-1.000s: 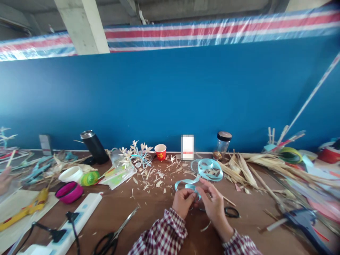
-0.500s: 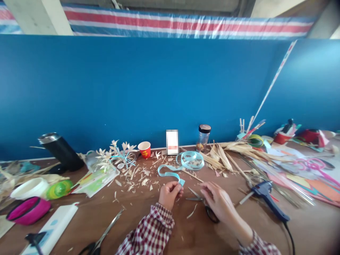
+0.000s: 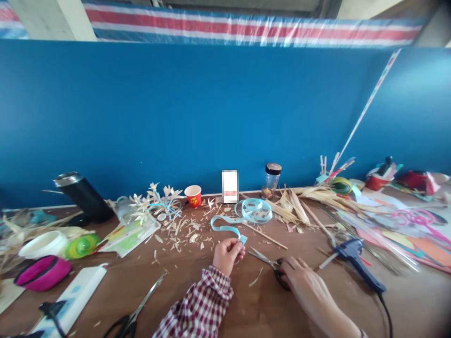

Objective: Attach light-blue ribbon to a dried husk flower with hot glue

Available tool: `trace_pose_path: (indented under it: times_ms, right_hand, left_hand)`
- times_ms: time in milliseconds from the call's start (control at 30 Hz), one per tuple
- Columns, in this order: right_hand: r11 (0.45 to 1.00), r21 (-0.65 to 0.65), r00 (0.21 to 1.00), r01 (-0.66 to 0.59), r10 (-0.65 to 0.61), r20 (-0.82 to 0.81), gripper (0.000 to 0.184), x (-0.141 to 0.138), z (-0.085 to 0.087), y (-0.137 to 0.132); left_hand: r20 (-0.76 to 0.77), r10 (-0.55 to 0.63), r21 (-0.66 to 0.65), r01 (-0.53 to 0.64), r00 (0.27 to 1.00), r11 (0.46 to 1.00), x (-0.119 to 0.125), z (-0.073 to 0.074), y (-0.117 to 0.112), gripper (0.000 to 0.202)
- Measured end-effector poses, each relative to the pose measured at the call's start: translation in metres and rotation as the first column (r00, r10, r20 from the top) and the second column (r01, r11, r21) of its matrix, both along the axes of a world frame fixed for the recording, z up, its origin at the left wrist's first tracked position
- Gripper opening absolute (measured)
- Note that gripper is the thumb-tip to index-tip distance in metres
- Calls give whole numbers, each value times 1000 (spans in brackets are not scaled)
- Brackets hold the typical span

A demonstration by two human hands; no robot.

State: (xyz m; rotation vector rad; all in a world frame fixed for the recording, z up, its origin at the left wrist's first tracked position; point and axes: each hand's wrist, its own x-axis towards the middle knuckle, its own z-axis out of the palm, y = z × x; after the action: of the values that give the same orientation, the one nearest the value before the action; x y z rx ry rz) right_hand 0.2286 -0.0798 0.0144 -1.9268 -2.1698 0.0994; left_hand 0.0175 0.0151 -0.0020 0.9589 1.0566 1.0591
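My left hand [image 3: 227, 256] pinches the end of a light blue ribbon [image 3: 225, 228] between thumb and fingers, a little above the table. From there the ribbon runs back to a loose coil [image 3: 256, 210]. To the right, my right hand [image 3: 299, 277] is closed over the black handles of a pair of scissors [image 3: 263, 257]. The blades lie slightly apart and point left toward my left hand; the fingertips are partly hidden. A second pair of scissors [image 3: 141, 304] rests at the front left.
Plant-fibre scraps [image 3: 190, 230] litter the middle. A red paper cup [image 3: 193, 196], a lidded jar [image 3: 271, 180] and pale craft flowers [image 3: 155, 199] stand behind. A blue glue gun [image 3: 359, 263] with its cord lies right, dried husks [image 3: 296, 206] behind. A black flask [image 3: 84, 197] leans at left.
My right hand has come down onto the scissors' handles, and the scissors have turned slightly. A thin stick behind it is now uncovered. My left hand still pinches the ribbon.
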Motion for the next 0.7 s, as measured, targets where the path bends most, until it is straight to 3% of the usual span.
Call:
trace_pose_path:
  times_ms: [133, 233, 367, 467, 700]
  right_hand:
    - [997, -69, 994, 26, -33, -100, 12, 9, 4, -4]
    - [991, -126, 949, -47, 5, -315, 12, 13, 10, -7]
    - [982, -147, 740, -121, -10, -673, 8, 1, 11, -5]
    - [966, -210, 550, -149, -95, -829, 28, -14, 6, 2]
    - [891, -360, 384, -276, -241, -891, 37, -35, 7, 12]
  left_hand:
    - [19, 0, -3, 0, 1000, 1000, 0, -1, 0, 35]
    - [25, 3, -22, -3, 1000, 1000, 0, -1, 0, 35]
    - [55, 5, -44, -3, 998, 999, 0, -4, 3, 36]
    - [81, 16, -60, -11, 997, 998, -1, -5, 4, 37]
    - [124, 31, -58, -24, 992, 998, -2, -7, 5, 40]
